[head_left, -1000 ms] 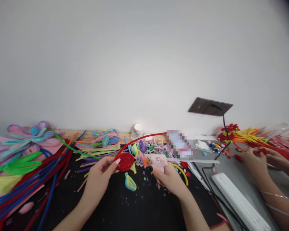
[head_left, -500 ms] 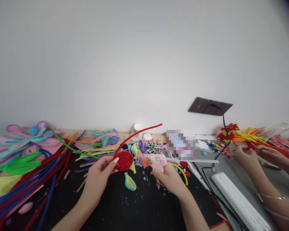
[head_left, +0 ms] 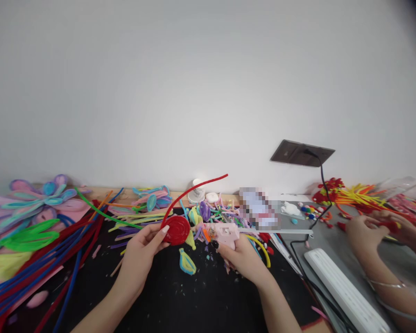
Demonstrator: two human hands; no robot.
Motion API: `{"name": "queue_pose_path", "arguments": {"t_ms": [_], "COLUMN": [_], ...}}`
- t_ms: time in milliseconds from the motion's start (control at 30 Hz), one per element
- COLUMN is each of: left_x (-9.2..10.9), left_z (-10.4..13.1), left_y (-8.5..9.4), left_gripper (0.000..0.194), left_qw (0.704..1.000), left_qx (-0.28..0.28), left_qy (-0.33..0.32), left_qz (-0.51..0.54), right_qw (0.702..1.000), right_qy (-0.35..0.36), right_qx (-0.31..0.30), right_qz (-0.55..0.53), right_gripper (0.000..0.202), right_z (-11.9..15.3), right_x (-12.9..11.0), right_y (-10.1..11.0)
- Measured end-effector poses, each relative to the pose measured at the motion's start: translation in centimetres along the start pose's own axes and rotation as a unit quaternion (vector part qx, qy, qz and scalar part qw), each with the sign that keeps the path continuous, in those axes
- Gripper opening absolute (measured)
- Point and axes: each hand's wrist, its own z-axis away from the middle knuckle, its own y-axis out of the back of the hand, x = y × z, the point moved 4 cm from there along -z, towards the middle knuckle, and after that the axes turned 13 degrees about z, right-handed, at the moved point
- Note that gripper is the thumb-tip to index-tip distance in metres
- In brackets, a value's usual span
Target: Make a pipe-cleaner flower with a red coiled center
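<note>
A flat red fuzzy coil (head_left: 177, 230) sits tightly wound, its loose end arcing up rightward; a pale pink glue gun (head_left: 228, 234) nearby points left.

1. This was a handicraft workspace, seemingly a small craft workshop; whether it was inside a home could not be told.
2. Bundles of fuzzy stems (head_left: 60, 249) lay along the left side, in front of a pastel flower (head_left: 48, 199) of looped stems.
3. Cut scraps (head_left: 225, 212) were heaped toward the back of a black work surface (head_left: 180, 300), with tiny bits scattered across it.
4. A pink tool (head_left: 227, 233), apparently a glue gun, was in the right hand (head_left: 246, 261).
5. Another person (head_left: 374, 273) worked alongside, at a grey table (head_left: 333, 243) with pom-poms (head_left: 310, 212).
6. A black cord (head_left: 323, 175) was plugged into a wall socket panel (head_left: 287, 152), near a white power strip (head_left: 346, 291).
</note>
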Motion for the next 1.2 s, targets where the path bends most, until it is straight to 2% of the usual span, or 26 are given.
{"name": "queue_pose_path", "arguments": {"t_ms": [300, 633, 800, 1200], "left_x": [0.19, 0.36, 0.22, -0.02], "left_z": [0.11, 0.38, 0.37, 0.2], "left_y": [-0.27, -0.38, -0.4, -0.38], "left_gripper": [0.029, 0.029, 0.027, 0.027], "left_qw": [0.999, 0.996, 0.995, 0.992], "left_qx": [0.004, 0.026, 0.026, 0.027], "left_qy": [0.013, 0.025, 0.033, 0.048], "left_qz": [0.031, 0.079, 0.089, 0.113], "right_qw": [0.999, 0.999, 0.999, 0.998], "right_qy": [-0.038, -0.031, -0.027, -0.048], "right_qx": [-0.021, -0.025, -0.033, -0.044], "right_qz": [-0.033, -0.022, -0.021, -0.01], "right_gripper": [0.012, 0.016, 0.009, 0.01], "right_z": [0.17, 0.28, 0.33, 0.46], "right_x": [-0.01, -0.01, -0.45, -0.57], "right_y": [-0.19, -0.49, -0.59, -0.64]}}
